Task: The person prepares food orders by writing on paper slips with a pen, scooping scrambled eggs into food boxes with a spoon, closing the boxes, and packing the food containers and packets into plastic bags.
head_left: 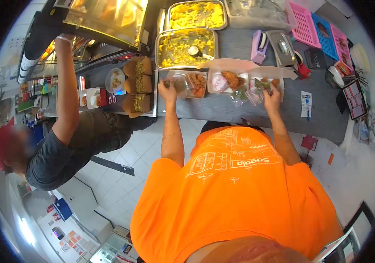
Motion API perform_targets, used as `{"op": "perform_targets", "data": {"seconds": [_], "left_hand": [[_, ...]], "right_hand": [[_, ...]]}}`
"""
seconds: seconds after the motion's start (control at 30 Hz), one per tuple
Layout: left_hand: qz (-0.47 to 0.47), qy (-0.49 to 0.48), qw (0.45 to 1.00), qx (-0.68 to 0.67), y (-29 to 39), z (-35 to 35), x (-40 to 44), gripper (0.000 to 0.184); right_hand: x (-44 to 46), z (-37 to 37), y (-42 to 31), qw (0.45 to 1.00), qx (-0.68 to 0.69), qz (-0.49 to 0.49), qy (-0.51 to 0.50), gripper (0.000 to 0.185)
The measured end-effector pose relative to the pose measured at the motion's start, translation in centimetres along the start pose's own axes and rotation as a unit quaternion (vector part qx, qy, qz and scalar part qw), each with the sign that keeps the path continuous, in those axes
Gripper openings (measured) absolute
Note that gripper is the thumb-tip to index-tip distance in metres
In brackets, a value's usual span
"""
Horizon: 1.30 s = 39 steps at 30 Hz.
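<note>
At the counter's front edge, my left hand (168, 91) pinches the edge of a clear plastic bag (179, 84), beside a small box of fried food (197, 84). My right hand (272, 97) has its fingers closed on a small clear bag with green contents (262, 84), over the right-hand open box (280, 87). Between the hands, another open box (214, 65) holds a white wrapped bundle (220, 83) and a fried piece (232, 79). A further bag with green contents (239, 95) lies at its front edge.
Behind the boxes stand two trays of yellow food (217, 48) (225, 17). A tape dispenser (258, 47), a metal container (282, 47) and coloured baskets (304, 24) are at the right. Brown food boxes (129, 84) and a co-worker (51, 151) reaching into a lit cabinet (104, 22) are at the left.
</note>
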<state>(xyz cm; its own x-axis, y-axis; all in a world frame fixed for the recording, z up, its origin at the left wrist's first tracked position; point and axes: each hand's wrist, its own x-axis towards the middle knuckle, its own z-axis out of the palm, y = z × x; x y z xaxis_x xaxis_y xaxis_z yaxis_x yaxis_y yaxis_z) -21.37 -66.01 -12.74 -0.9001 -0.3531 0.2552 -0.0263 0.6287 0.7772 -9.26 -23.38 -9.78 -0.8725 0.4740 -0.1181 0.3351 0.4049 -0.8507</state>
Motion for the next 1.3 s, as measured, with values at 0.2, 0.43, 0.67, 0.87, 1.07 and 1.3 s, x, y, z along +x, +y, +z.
{"op": "perform_targets", "data": {"seconds": [0.2,0.43,0.67,0.87,1.07,1.3], "left_hand": [[0.033,0.079,0.996,-0.006,2.5,-3.7,2.5,0.019],[0.166,-0.286,0.923,-0.195,11.2,-1.8,-2.5,0.036],[0.282,-0.286,0.915,0.044,13.5,4.5,-5.6,0.054],[0.288,-0.185,0.939,0.031,5.1,-1.8,-2.3,0.043],[0.221,-0.175,0.942,0.183,0.9,-4.6,1.3,0.011],[0.312,-0.109,0.941,-0.07,7.4,-4.5,-2.7,0.016]], "right_hand": [[-0.7,2.9,-2.3,0.994,0.058,-0.06,0.077,0.035],[-4.8,2.4,-5.3,0.982,0.095,-0.007,0.164,0.028],[-7.6,0.5,-3.9,0.98,0.046,0.014,0.191,0.026],[-7.8,-0.4,-2.4,0.975,0.04,0.029,0.218,0.025],[-6.8,0.1,-3.0,0.985,0.043,0.015,0.166,0.023],[-5.5,-2.1,-2.1,0.974,0.074,0.018,0.213,0.021]]}}
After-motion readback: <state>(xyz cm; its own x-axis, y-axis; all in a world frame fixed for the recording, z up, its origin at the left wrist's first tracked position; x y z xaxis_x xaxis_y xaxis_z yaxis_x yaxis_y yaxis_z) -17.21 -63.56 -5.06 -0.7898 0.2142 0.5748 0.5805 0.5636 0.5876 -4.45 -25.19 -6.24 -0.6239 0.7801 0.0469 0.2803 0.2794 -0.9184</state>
